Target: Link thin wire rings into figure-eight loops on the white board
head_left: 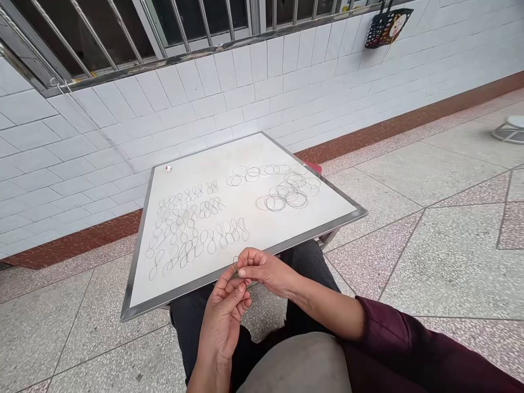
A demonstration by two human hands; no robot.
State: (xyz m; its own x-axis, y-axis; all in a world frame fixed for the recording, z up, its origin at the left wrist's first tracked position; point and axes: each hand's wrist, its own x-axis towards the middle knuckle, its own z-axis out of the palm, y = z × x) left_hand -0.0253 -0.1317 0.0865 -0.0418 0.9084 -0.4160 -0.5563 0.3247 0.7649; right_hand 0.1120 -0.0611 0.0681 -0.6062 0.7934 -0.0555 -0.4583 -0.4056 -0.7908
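Observation:
My left hand (228,307) and my right hand (262,269) meet just past the near edge of the white table (172,292), above my lap. Both have their fingers closed on one thin, dark wire loop (234,263). A small arc of it shows above the fingertips and a faint strand hangs below; the rest is hidden by the fingers. On the table's left half lie rows of wire loops twisted into figure eights (212,241). Plain round wire loops (275,203) lie overlapping in a loose group on the right half.
A small white and red item (168,169) sits at the table's far left corner. Behind the table stands a white tiled wall (229,82) with a barred window above. A patterned bag (387,28) hangs at upper right, and a round stool (511,130) stands on the floor at right.

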